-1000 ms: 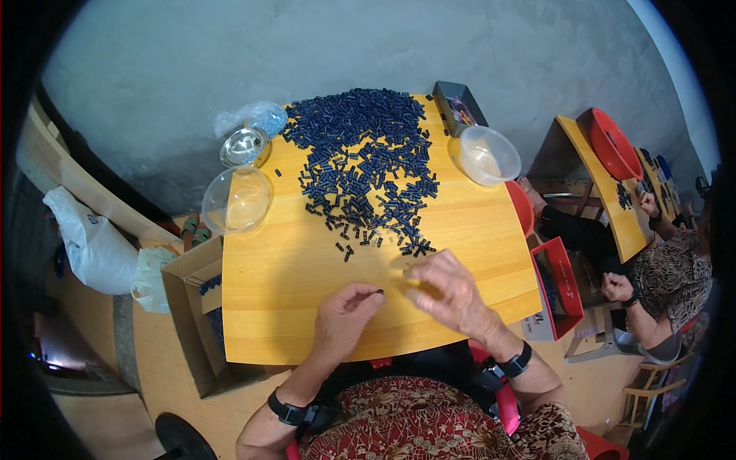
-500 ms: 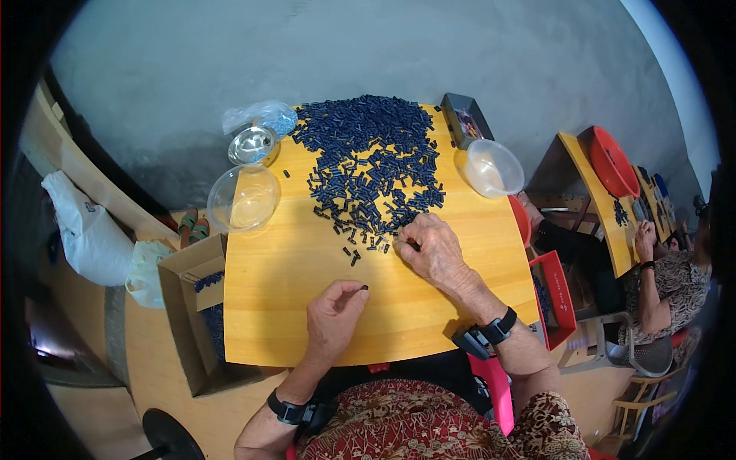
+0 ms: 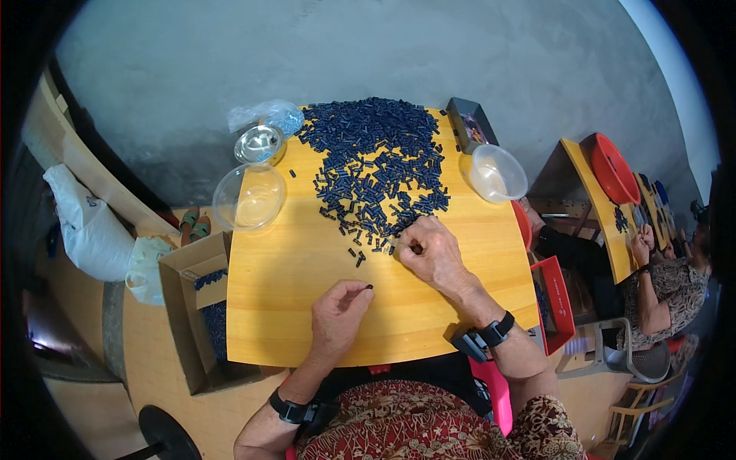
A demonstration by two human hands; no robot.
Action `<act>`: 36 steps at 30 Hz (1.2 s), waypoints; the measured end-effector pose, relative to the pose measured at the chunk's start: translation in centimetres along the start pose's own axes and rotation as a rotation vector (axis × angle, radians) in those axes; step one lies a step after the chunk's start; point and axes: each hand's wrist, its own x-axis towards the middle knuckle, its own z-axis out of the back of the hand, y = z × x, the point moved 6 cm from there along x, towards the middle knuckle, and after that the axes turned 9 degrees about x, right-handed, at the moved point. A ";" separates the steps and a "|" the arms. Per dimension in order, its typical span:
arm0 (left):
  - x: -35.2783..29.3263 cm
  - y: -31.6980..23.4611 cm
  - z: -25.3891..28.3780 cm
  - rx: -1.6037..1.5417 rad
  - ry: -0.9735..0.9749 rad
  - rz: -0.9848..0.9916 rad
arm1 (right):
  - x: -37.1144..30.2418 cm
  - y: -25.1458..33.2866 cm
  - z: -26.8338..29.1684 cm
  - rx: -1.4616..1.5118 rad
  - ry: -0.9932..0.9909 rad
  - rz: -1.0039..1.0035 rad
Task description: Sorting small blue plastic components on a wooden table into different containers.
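1 white sack (image 3: pixel 88 226) slumps beside 1 pale plastic bag (image 3: pixel 147 272); 2 green sandals (image 3: pixel 201 229) lie near; a grey wall (image 3: pixel 368 50) rises behind; at right, 1 red basin (image 3: pixel 613 170) sits on another table (image 3: pixel 596 201).

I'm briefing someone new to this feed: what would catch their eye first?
The big heap of dark pieces, spread over the far middle of the yellow table. Nearer, the left hand pinches a single dark piece, while the right hand is at the heap's near fringe.
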 end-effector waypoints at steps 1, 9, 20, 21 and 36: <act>0.0 -0.1 0.0 0.028 0.000 0.022 | -0.2 -0.6 0.2 0.171 -0.001 -0.141; 0.3 -0.9 -2.8 -0.134 0.126 0.046 | -4.3 -0.4 -1.3 1.360 -0.067 -0.715; 0.7 -2.1 -3.9 -0.183 0.152 0.038 | -5.9 1.2 -0.7 1.201 -0.032 -0.615; 0.6 -1.6 -4.0 -0.266 0.153 0.103 | -6.1 1.3 -0.8 1.202 -0.033 -0.615; 0.0 0.4 -4.5 -0.566 0.269 0.381 | -5.7 4.1 1.3 0.468 -0.039 -0.061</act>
